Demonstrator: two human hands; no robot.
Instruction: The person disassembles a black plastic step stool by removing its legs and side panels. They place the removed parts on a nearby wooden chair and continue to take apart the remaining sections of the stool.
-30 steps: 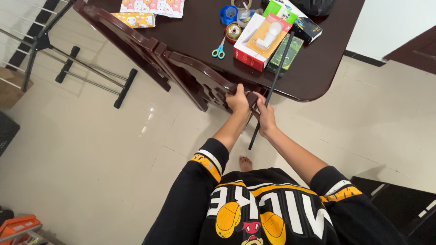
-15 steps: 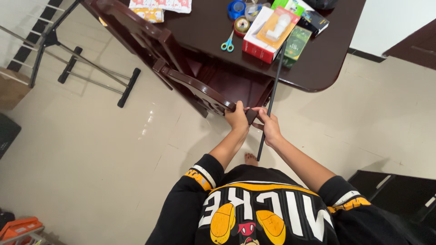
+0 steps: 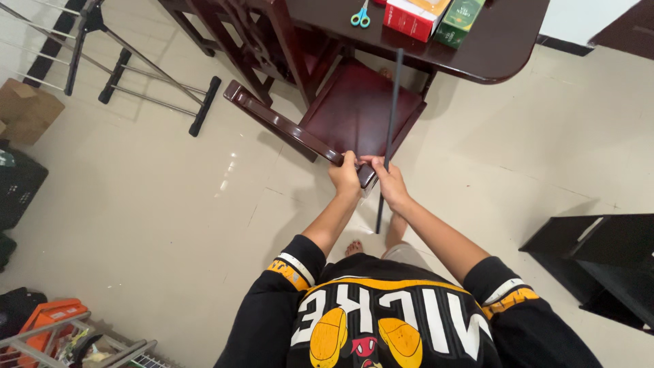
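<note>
Your left hand [image 3: 345,177] closes its fingers on the top rail of the dark wooden chair [image 3: 354,112]. Your right hand [image 3: 390,184] grips the long black rod [image 3: 388,136] beside it. The rod may slip and scratch the worktop [image 3: 490,48].

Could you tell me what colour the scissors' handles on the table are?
Light blue-teal, seen in the head view: scissors.

Two hands, left [image 3: 345,177] and right [image 3: 390,182]. Two dark wooden chairs: one [image 3: 354,112] near, one [image 3: 238,27] behind. One long black rod [image 3: 390,123]. One desk [image 3: 504,41], bearing one pair of scissors [image 3: 361,15], one red box [image 3: 415,17], one green box [image 3: 460,15]. One cardboard box [image 3: 24,109] on the floor.
</note>
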